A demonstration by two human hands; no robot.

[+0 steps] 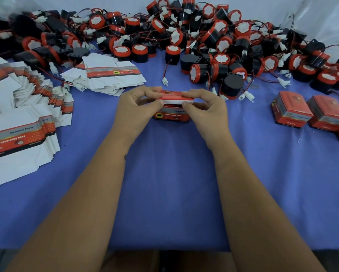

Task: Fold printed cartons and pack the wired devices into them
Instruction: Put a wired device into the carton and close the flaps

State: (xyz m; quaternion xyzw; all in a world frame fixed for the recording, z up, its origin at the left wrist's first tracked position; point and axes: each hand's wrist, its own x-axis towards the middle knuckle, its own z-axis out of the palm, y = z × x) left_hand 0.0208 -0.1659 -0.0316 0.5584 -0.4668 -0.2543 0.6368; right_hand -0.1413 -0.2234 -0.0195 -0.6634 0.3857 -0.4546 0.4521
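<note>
A red and grey printed carton stands on the blue cloth at the centre. Its red top flap is bent over the opening, white inside showing. My left hand pinches the flap's left end between thumb and fingers. My right hand pinches the right end the same way. What lies inside the carton is hidden. A big heap of black and red wired devices with white connectors covers the far side of the table.
Flat unfolded cartons lie fanned at the left and in a smaller stack behind. Several closed cartons stand at the right. The blue cloth reaches to the table's near edge.
</note>
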